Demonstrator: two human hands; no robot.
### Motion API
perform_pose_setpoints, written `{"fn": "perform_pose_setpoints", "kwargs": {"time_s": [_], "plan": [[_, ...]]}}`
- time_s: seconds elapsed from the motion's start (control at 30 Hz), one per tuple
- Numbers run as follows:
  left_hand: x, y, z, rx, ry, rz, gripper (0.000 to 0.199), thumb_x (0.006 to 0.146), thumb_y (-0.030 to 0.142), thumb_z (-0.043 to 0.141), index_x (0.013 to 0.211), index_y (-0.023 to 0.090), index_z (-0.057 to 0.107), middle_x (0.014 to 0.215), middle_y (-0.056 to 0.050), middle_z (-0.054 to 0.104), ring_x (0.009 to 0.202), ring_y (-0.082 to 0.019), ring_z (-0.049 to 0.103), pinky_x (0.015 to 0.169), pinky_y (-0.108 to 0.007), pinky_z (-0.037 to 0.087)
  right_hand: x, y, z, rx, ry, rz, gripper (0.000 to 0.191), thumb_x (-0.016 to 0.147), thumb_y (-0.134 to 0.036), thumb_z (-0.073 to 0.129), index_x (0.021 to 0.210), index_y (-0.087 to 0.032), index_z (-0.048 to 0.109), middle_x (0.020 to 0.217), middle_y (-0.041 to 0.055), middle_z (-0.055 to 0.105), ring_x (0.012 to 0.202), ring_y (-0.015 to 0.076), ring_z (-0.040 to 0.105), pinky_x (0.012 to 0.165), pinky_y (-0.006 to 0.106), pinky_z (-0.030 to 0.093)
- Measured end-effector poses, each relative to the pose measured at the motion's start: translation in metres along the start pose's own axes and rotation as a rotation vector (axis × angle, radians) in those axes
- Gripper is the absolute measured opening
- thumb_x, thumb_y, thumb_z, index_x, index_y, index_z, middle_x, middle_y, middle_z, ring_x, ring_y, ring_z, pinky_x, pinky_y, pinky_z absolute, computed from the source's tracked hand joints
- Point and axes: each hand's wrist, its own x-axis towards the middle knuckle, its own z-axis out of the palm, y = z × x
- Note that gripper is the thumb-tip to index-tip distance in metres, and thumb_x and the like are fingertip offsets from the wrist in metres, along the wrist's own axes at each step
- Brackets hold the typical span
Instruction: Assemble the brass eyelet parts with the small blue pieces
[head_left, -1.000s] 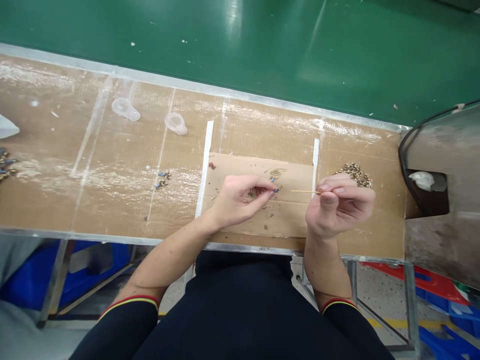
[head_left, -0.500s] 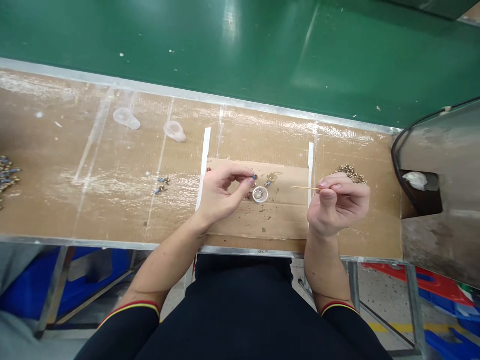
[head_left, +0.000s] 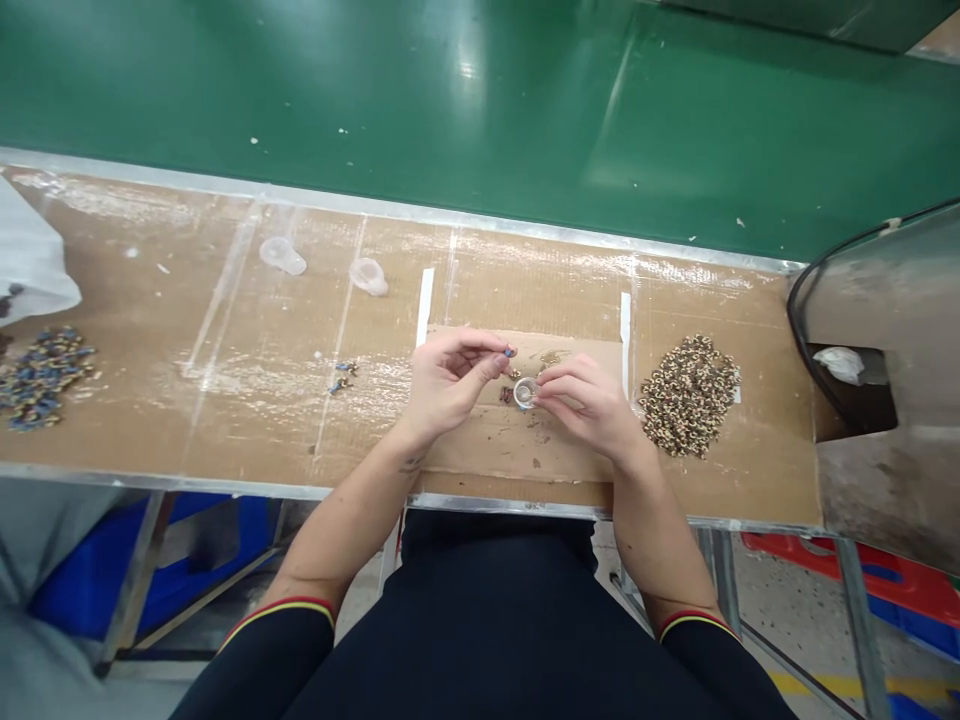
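My left hand (head_left: 451,385) pinches a small blue-tipped metal part (head_left: 510,352) between thumb and fingertips, above the cardboard sheet (head_left: 465,450). Just below it stands a small clear cup (head_left: 525,393). At the cup's right rim, my right hand (head_left: 589,400) is closed in a pinch; the thin stick it held a moment ago is hardly visible, its tip apparently at the cup. Several small parts (head_left: 507,395) and a wet brownish patch (head_left: 551,358) lie close around the cup.
A large heap of brass-coloured parts (head_left: 690,395) lies right; a heap of blue-and-brass parts (head_left: 49,378) lies far left under a white bag (head_left: 34,255). Two loose blue parts (head_left: 343,376) and two clear plastic cups (head_left: 369,276) sit between. A metal housing (head_left: 892,300) bounds the right.
My right hand has moved left and down with the stick to the cup, uncovering the brass heap. My left hand keeps its pinch. A white bag has come into view at far left.
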Motion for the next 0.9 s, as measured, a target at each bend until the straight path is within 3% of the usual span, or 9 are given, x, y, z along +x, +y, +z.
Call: {"fn": "perform_pose_setpoints", "kwargs": {"time_s": [0.2,0.47,0.63,0.7,0.8,0.83,0.9], "plan": [[0.001,0.002,-0.002,-0.042,-0.038,-0.04,0.028,0.086,0.046,0.08,0.085,0.019,0.074,0.085,-0.006,0.079,0.067,-0.013,0.074,0.061,-0.025,0.064,-0.002,0.003,0.001,0.007,-0.035,-0.05,0.006,0.097,-0.024,0.068,0.092,-0.025,0.072,0.096,0.004,0.076,0.089,0.0181,0.068,0.077,0.037,0.058],[-0.002,0.002,-0.002,-0.055,-0.074,-0.037,0.022,0.089,0.04,0.078,0.087,0.018,0.073,0.087,-0.006,0.078,0.069,-0.013,0.074,0.064,-0.026,0.064,-0.003,0.003,0.002,0.02,-0.027,-0.101,0.004,0.095,-0.021,0.07,0.093,-0.024,0.072,0.093,0.0038,0.074,0.088,0.0179,0.064,0.075,0.035,0.058],[0.0,-0.003,-0.001,-0.071,-0.055,0.034,0.02,0.089,0.038,0.078,0.087,0.02,0.071,0.085,-0.004,0.074,0.069,-0.011,0.07,0.062,-0.023,0.062,-0.003,-0.001,-0.012,0.088,-0.051,-0.068,0.007,0.095,-0.033,0.072,0.098,-0.027,0.074,0.096,0.0033,0.074,0.091,0.0191,0.067,0.077,0.037,0.059],[0.001,-0.006,-0.001,-0.103,-0.037,0.063,0.018,0.089,0.036,0.078,0.086,0.02,0.07,0.083,-0.003,0.071,0.067,-0.011,0.068,0.06,-0.022,0.06,-0.008,0.005,-0.028,0.083,0.121,-0.014,0.009,0.093,-0.037,0.073,0.094,-0.028,0.075,0.093,0.0018,0.073,0.087,0.0189,0.068,0.076,0.037,0.057],[0.002,-0.008,0.0,-0.131,-0.01,0.055,0.019,0.088,0.036,0.079,0.084,0.021,0.069,0.079,-0.002,0.068,0.064,-0.01,0.065,0.057,-0.022,0.058,-0.03,0.026,-0.062,-0.112,0.639,0.188,0.021,0.096,-0.038,0.067,0.081,-0.026,0.072,0.082,0.0007,0.069,0.078,0.0185,0.065,0.073,0.036,0.053],[0.002,-0.009,0.0,-0.132,-0.004,0.04,0.02,0.087,0.037,0.079,0.084,0.02,0.069,0.078,-0.002,0.067,0.063,-0.01,0.065,0.056,-0.022,0.058,-0.039,0.035,-0.073,-0.215,0.754,0.287,0.026,0.097,-0.04,0.064,0.078,-0.024,0.071,0.08,0.0014,0.068,0.077,0.0192,0.065,0.074,0.037,0.052],[0.002,-0.011,0.0,-0.132,0.013,0.013,0.021,0.085,0.038,0.081,0.084,0.02,0.069,0.078,-0.002,0.068,0.062,-0.01,0.064,0.056,-0.022,0.058,-0.058,0.052,-0.091,-0.381,0.748,0.531,0.032,0.097,-0.043,0.059,0.076,-0.022,0.071,0.079,0.0041,0.068,0.08,0.022,0.065,0.079,0.04,0.052]]}}
